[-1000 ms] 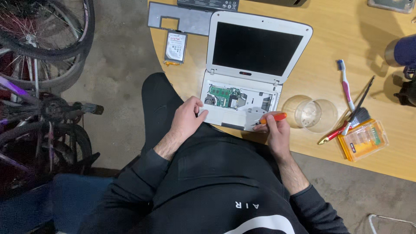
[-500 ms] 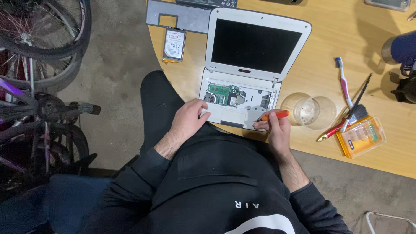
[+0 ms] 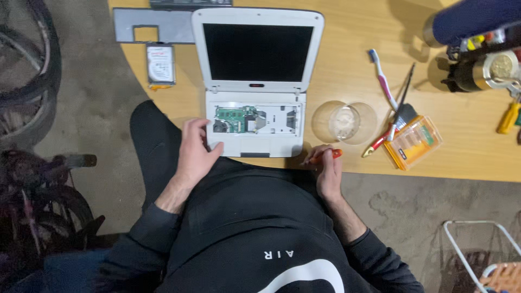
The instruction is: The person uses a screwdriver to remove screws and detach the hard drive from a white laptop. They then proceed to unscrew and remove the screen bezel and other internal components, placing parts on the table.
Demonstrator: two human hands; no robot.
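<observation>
A small white laptop (image 3: pixel 255 81) stands open on the wooden table (image 3: pixel 358 38), its keyboard taken off so the green circuit board (image 3: pixel 239 115) shows. My left hand (image 3: pixel 196 149) rests on the laptop's front left corner, thumb on the palm rest. My right hand (image 3: pixel 325 168) sits at the table edge just right of the laptop and grips an orange-handled screwdriver (image 3: pixel 325 156), tip pointing left.
A clear round dish (image 3: pixel 344 122) lies right of the laptop, then a toothbrush (image 3: pixel 382 84), a brush (image 3: pixel 404 111) and an orange bit case (image 3: pixel 413 141). A hard drive (image 3: pixel 161 64) and grey cover panel (image 3: pixel 154 26) lie at the left. Bicycle wheels (image 3: pixel 32 81) stand on the floor, left.
My right hand has drawn the screwdriver back from the laptop's front right corner to the table edge. The view has shifted, the laptop now sits more centred. My left hand stays on the laptop.
</observation>
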